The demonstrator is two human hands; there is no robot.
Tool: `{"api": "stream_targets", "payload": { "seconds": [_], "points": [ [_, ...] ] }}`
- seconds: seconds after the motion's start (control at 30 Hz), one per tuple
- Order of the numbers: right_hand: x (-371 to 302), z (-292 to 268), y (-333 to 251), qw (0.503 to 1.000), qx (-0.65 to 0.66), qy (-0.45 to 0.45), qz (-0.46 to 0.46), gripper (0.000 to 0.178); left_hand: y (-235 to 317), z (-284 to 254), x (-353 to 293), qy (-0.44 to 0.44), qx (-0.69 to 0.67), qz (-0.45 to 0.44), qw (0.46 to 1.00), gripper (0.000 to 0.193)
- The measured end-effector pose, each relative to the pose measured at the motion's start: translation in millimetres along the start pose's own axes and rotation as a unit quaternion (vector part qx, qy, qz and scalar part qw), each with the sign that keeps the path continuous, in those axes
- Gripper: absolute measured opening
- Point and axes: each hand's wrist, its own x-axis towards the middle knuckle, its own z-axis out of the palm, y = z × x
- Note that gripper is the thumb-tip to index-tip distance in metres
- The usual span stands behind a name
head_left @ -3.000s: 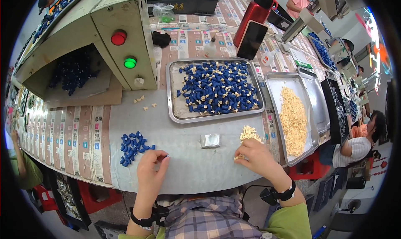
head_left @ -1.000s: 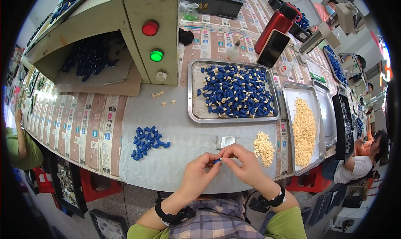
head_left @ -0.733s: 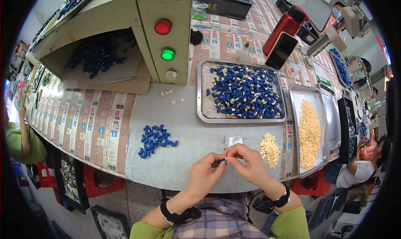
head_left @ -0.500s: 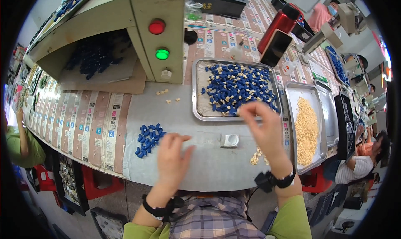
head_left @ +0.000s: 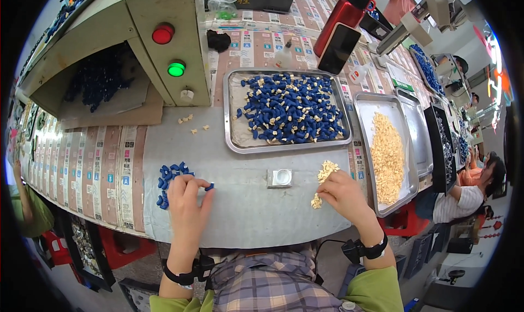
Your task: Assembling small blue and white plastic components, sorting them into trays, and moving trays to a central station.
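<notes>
My left hand (head_left: 189, 204) pinches a small curved blue piece (head_left: 210, 186) between thumb and fingertips, beside a loose group of similar blue pieces (head_left: 173, 170) on the grey sheet. My right hand (head_left: 345, 198) has its fingers pressed together at a small heap of cream pieces (head_left: 328, 169); what the fingertips hold is hidden. Between the hands sits a small square block (head_left: 280, 178) with a round white dish on top. Behind it, a metal tray (head_left: 289, 148) carries many blue pieces with cream bits attached or lying among them.
On the right, another metal tray (head_left: 406, 197) holds a large cream pile. A beige machine (head_left: 188, 45) with red and green buttons stands at the left back, blue pieces inside its opening. A red bottle (head_left: 341, 17) and a phone (head_left: 339, 48) are behind the tray. Other people sit at the right.
My right hand has come down from the blue-filled tray's front edge to the cream heap. My left hand has moved to the blue group and now pinches one piece. The view has shifted.
</notes>
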Motion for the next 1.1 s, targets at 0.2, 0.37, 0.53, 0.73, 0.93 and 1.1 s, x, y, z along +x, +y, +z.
{"api": "stream_targets", "payload": {
  "seconds": [0.2, 0.37, 0.53, 0.73, 0.93, 1.1],
  "points": [
    [9, -1, 1, 0.998, -0.003, -0.057, -0.001, 0.008, 32, 5, -14, -0.059, -0.306, -0.051, 0.949, 0.016],
    [17, -4, 10, 0.996, 0.016, -0.088, -0.012, 0.008, 45, 19, -23, -0.11, -0.434, -0.075, 0.891, 0.013],
    [17, -1, 5, 0.996, -0.023, -0.072, -0.044, 0.009, 45, 22, -24, -0.116, -0.451, -0.081, 0.881, 0.016],
    [19, 1, -3, 0.992, -0.081, -0.055, -0.082, 0.01, 47, 22, -23, -0.106, -0.431, -0.1, 0.89, 0.017],
    [20, -2, -10, 0.999, -0.004, -0.03, -0.033, 0.007, 52, 24, -23, -0.153, -0.428, -0.11, 0.884, 0.015],
    [26, -7, -2, 1.0, -0.004, 0.02, -0.019, 0.007, 49, 28, -26, -0.158, -0.432, -0.126, 0.879, 0.015]
  ]
}}
